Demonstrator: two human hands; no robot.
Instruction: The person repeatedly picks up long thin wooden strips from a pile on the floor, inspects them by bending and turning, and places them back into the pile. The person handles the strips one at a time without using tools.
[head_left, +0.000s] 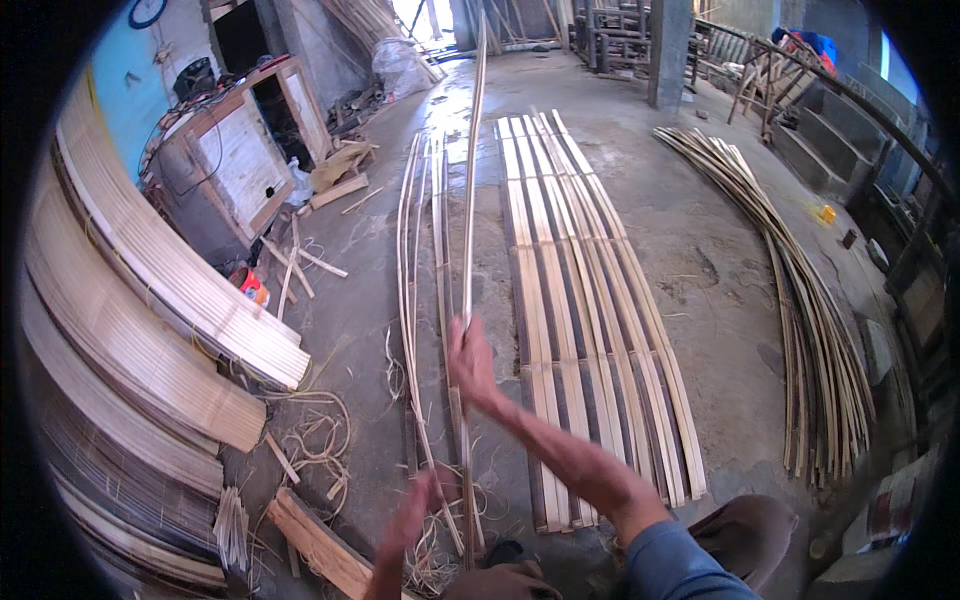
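Blue sleeve cloth sat nearest my camera; beyond it the right hand, the farther one, had its fingers curled around a thin, glossy bamboo strip running lengthwise away from the body. I couldn't tell the blurred left hand's grip, lower and just left of the strip; smooth, flat, pale slats lay rightward.

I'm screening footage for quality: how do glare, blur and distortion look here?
In the head view, bright glare whitens the smooth grey concrete floor near the top; the bare left hand looks soft, perhaps from motion; the long pale slatted sheets at left bow, probably partly from fisheye distortion; and the corners go black.
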